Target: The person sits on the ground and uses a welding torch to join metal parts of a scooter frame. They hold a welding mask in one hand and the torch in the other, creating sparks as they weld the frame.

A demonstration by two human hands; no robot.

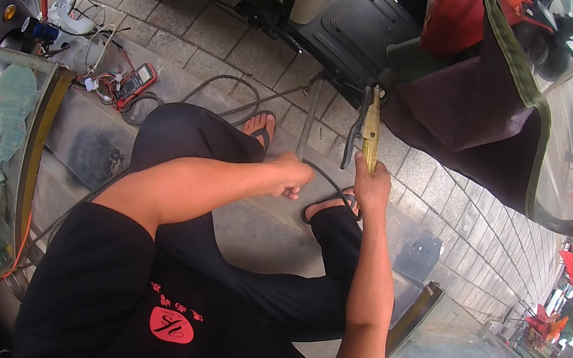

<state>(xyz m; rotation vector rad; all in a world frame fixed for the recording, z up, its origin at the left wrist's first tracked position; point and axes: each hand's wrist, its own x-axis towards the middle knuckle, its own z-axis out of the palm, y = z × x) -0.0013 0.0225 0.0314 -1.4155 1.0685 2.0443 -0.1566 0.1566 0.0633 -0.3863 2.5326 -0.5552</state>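
Nearest the camera, a black shirt, centre of the dial. At 11 o'clock, a meter lies beside loose wires; a tug could drag it. At 12, the left hand curls around the lower end of a grey rod; a slack hold might let it swing. A black cable crosses the right foot, a possible snag. Toward 1, the right hand grips a yellow clamp; a slip could drop it.

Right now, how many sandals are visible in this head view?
2: the left sandal on the left foot, beyond the left hand; the right sandal on the right foot, between the left hand and the right hand. Others may be hidden.
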